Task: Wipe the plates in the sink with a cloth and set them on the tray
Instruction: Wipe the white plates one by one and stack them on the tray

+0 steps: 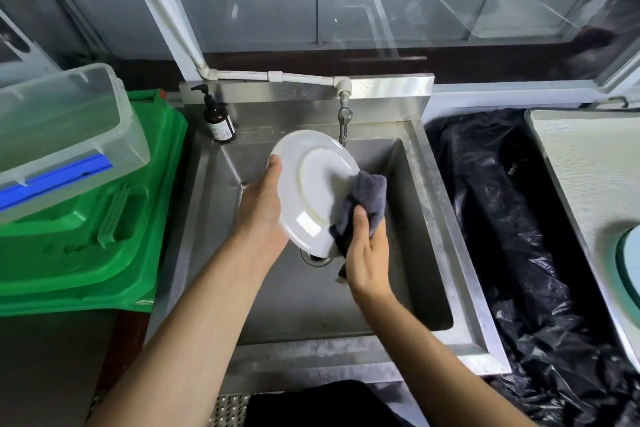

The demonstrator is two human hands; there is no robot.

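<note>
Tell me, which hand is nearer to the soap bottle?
Left. The left hand holds the plate just below the soap bottle; the right hand, holding the cloth, is farther right.

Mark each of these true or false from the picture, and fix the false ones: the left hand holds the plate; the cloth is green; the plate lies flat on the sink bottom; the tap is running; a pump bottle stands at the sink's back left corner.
1. The left hand holds the plate. True.
2. The cloth is green. False: it is grey, held in the right hand.
3. The plate lies flat on the sink bottom. False: it is held tilted above the basin.
4. The tap is running. False: no water shows.
5. A pump bottle stands at the sink's back left corner. True.
</note>
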